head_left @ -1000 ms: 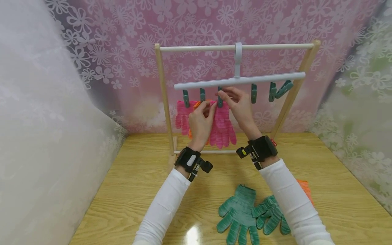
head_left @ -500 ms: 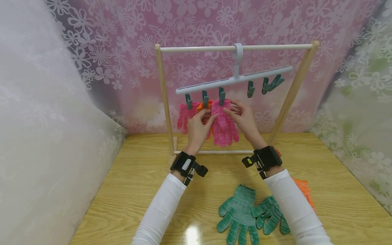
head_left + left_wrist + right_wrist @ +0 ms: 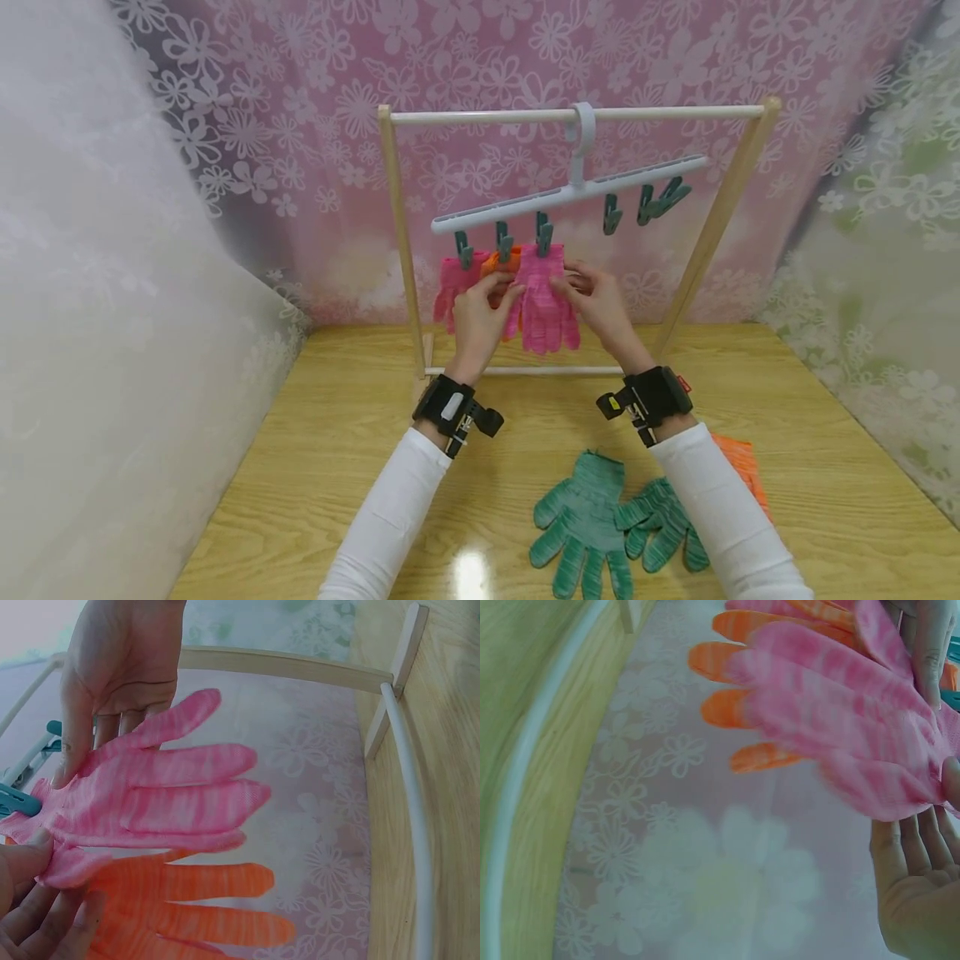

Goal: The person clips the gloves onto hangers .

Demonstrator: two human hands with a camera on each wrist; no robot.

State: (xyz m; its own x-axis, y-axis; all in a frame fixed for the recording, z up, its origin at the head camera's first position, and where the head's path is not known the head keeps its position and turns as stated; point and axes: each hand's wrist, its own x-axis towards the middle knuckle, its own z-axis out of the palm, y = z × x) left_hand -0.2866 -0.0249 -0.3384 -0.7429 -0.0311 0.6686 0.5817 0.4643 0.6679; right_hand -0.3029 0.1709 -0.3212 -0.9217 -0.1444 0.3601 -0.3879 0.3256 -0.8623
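A pink knitted glove (image 3: 551, 304) hangs fingers down from a green clip (image 3: 543, 237) on the white hanger (image 3: 517, 206). My left hand (image 3: 476, 325) pinches its left side below the cuff. My right hand (image 3: 604, 307) holds the opposite side, thumb in front and fingers behind, as the right wrist view shows. Just left of it, partly behind my left hand, an orange glove (image 3: 501, 262) hangs from another clip (image 3: 504, 242). A second pink glove (image 3: 454, 287) hangs at the far left. In the left wrist view the orange glove (image 3: 217, 885) lies close beside the pink one (image 3: 172, 780).
The tilted hanger hooks over the top rod (image 3: 480, 117) of a wooden frame (image 3: 697, 250). Unused green clips (image 3: 612, 215) dangle on its right. Two green gloves (image 3: 585, 517) and an orange glove (image 3: 741, 467), partly under my right sleeve, lie on the wooden table (image 3: 337, 467).
My right hand has left the clip and moved down to the pink glove's right side. My left hand slid slightly lower. The hanger's right end has swung up and inward.
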